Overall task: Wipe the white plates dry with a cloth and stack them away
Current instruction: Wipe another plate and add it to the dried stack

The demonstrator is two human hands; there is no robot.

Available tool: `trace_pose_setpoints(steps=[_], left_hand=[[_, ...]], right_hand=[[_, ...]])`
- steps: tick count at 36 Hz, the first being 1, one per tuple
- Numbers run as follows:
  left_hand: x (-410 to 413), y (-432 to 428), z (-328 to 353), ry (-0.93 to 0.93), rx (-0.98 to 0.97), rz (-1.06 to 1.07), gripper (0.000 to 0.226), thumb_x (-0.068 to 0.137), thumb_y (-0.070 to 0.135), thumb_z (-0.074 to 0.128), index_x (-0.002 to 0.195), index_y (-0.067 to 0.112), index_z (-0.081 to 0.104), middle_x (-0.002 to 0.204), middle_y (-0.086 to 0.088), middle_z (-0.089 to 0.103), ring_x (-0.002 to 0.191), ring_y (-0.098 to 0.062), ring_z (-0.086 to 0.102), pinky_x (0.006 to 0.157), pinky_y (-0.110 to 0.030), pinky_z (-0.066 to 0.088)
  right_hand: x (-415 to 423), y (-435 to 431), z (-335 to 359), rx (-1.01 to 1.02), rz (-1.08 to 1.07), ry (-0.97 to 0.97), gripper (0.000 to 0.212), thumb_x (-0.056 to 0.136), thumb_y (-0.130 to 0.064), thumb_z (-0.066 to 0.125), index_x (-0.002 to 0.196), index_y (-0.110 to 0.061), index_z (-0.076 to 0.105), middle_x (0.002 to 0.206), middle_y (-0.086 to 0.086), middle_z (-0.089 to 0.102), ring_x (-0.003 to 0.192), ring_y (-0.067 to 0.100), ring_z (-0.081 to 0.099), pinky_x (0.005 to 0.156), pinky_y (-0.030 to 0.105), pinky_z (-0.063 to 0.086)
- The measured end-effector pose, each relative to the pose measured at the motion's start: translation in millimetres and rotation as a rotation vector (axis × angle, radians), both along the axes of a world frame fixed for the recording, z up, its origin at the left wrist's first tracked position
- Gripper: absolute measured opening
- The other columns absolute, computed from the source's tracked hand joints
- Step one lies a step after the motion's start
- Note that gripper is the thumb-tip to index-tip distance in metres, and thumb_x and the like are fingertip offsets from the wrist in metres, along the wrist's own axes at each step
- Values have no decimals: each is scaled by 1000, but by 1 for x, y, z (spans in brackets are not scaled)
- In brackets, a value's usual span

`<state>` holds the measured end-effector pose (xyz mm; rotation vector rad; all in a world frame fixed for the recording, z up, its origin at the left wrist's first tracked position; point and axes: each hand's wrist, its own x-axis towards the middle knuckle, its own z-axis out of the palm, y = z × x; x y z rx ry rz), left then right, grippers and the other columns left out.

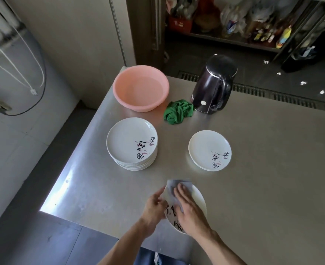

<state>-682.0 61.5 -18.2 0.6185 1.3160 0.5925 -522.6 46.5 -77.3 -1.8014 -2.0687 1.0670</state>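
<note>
One white round plate with black brush lettering (198, 197) is tilted just above the near edge of the brushed steel table (272, 169). The left hand (155, 205) curls round its left rim. The right hand (188, 209) lies flat, fingers straight, pressing one pale grey cloth (172, 188) onto the plate's face. Two piles of matching plates stand beyond: the tall left pile (132, 142) of at least five, the exact count unclear, and the low right pile (209, 150), seemingly two. Farther back are one pink plastic basin (140, 87), one crumpled green rag (177, 111) and one dark electric kettle (213, 85).
</note>
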Motion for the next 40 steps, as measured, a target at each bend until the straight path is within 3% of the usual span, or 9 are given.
trace_pose_setpoints(steps=[4,7,9,12,17,23,28,34,40], left_hand=[[3,0,-8,40,-86,218,41,100,-10,44,123,19,60,114,-20,73,103,-37,71,85,-55,60],[7,0,-7,83,-81,241,18,86,0,58,100,10,53,93,-19,66,80,-25,64,66,-39,53],[7,2,-6,106,-88,214,27,70,13,62,93,10,48,82,-17,61,75,-24,60,62,-38,50],[3,1,-3,61,-101,202,25,77,6,61,96,9,44,80,-14,60,76,-25,59,72,-43,50],[-1,1,-6,38,-65,158,38,95,-12,45,121,14,54,99,-21,70,86,-32,65,81,-52,55],[2,-1,6,-52,-28,31,46,79,9,54,121,18,72,112,-21,76,106,-37,73,92,-63,57],[-7,0,-7,-32,-104,219,54,87,-17,38,119,15,67,101,-19,74,87,-29,72,75,-51,62],[-2,10,-6,103,-148,190,20,95,-6,55,98,13,47,92,-19,58,83,-26,57,62,-34,52],[-5,23,-11,143,-144,283,18,97,3,51,103,20,51,89,-10,63,74,-26,59,56,-33,50]], right_hand=[[0,13,0,-95,-249,-136,57,107,-30,34,158,-11,18,167,7,5,154,17,0,124,27,1],[-10,10,9,-60,-83,46,58,106,-29,39,159,-16,20,165,-5,-1,153,9,-2,124,25,5],[-13,4,15,-52,44,169,59,103,-29,43,158,-21,23,165,-13,4,151,1,1,124,23,9],[-7,5,9,-53,82,90,60,103,-29,44,158,-21,22,166,-10,4,153,6,2,124,26,9],[0,10,3,-145,-225,-189,63,105,-32,36,159,-12,11,166,7,-8,154,19,-6,125,29,4],[-7,-3,7,-19,115,-1,63,100,-27,40,159,-19,19,164,-10,-1,154,9,0,122,19,-2],[11,6,-2,-152,-183,-248,63,105,-34,31,160,-12,8,167,5,-8,154,18,-8,123,27,-5],[6,-14,8,-8,116,-52,66,101,-33,42,159,-15,15,162,-10,-11,152,5,-6,122,18,2],[21,-19,7,-138,-69,-256,64,105,-33,37,159,-12,11,167,10,-5,154,22,-6,120,26,-9]])
